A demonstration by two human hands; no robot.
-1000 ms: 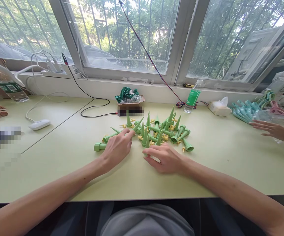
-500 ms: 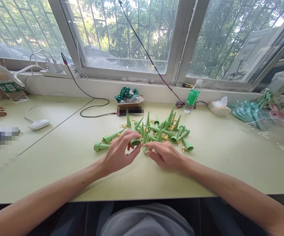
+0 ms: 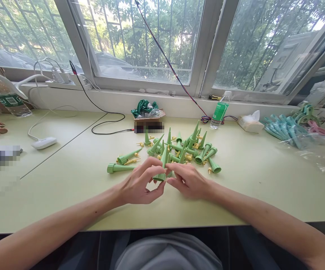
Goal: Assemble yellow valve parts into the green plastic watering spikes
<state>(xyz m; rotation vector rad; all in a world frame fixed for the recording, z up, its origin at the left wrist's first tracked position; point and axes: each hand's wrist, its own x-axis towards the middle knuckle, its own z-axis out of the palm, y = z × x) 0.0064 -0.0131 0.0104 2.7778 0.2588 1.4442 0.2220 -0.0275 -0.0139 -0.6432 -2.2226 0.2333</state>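
Head view: my left grip [image 3: 138, 184] pinches a cone [image 3: 164, 159] near its base over the table [image 3: 259, 165], tip jutting upward; it's green, tapering, hollow. I can't tell whether my right grip [image 3: 189, 180] is closed.

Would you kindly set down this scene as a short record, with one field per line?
Left hand: holds a hollow green plastic cone, tip up, open base visible
Right hand: fingertips close beside that cone; contact unclear
Beyond the hands: other green plastic cones, some upright, some lying, among small yellow plastic fittings
Farther right: clear plastic bottle with green label
Surface: pale green tabletop
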